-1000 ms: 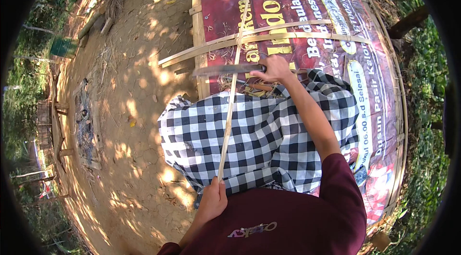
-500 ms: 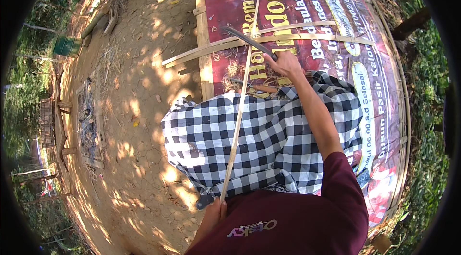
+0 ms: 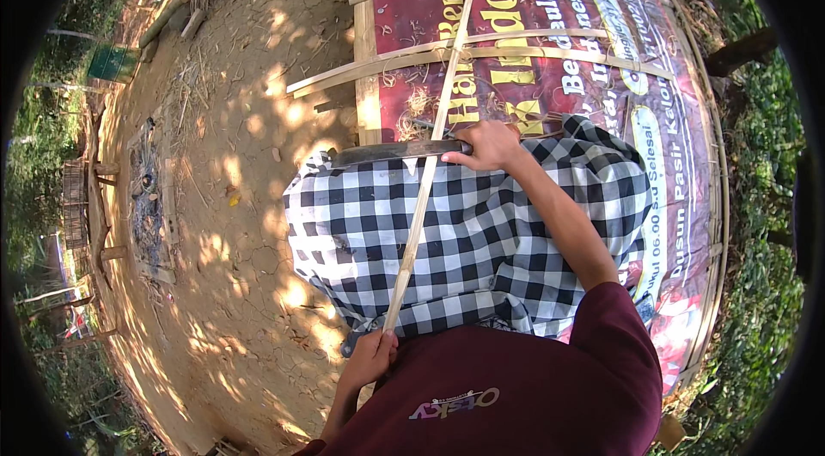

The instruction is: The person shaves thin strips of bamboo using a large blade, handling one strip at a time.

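Note:
A long, pale bamboo strip (image 3: 413, 237) slants away from me across a black-and-white checked cloth (image 3: 464, 237) spread over my lap. My left hand (image 3: 371, 357) is closed around its near end, close to my body. Farther along, my right hand (image 3: 491, 146) grips the handle of a machete (image 3: 378, 153). Its dark blade points left and crosses the strip, near the cloth's far edge. Whether the edge bites into the bamboo, I cannot tell. Curly shavings (image 3: 418, 102) lie just beyond the blade, and part of another metal tool there is mostly hidden behind my right hand and the strip.
A dark red printed banner (image 3: 404, 18) covers the work surface ahead and to the right, edged by a bamboo pole (image 3: 368, 104). Two more bamboo strips (image 3: 559, 54) lie crosswise over it. Cracked, sun-dappled earth (image 3: 249, 224) stretches out on the left, with a green container (image 3: 113, 63) farther off.
My right hand has drawn the machete toward me along the strip, and the blade has swung from pointing away-left to nearly level. My left hand shifted slightly forward and left with the strip.

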`<act>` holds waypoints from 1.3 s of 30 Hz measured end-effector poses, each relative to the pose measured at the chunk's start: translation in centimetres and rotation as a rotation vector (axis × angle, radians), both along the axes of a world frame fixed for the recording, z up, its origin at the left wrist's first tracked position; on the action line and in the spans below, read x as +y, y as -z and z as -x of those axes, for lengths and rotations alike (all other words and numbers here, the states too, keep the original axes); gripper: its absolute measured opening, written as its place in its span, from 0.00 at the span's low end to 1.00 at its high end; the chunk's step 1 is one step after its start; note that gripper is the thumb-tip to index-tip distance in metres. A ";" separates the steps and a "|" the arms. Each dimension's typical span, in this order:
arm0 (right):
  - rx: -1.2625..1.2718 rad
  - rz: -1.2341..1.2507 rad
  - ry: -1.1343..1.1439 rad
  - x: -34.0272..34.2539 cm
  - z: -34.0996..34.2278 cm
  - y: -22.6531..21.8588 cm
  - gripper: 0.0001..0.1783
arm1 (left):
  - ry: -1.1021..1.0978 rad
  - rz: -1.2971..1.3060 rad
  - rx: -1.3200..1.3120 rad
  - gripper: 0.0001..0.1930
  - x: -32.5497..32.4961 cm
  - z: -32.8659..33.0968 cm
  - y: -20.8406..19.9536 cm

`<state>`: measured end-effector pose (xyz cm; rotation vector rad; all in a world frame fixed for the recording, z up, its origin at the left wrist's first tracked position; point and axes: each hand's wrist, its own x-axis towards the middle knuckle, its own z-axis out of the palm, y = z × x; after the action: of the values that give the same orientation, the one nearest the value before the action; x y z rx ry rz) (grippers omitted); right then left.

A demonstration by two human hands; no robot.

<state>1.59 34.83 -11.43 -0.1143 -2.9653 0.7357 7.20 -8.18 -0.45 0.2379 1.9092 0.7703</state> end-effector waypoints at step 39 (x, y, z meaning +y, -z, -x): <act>0.301 1.149 0.422 -2.9 -1.9 -0.7 0.32 | -0.817 -1.209 0.860 0.21 11.4 20.5 -10.4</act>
<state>3.54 31.92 -10.71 -0.5885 -1.7916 1.9921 -13.30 3.17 9.92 0.5951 2.0063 2.6896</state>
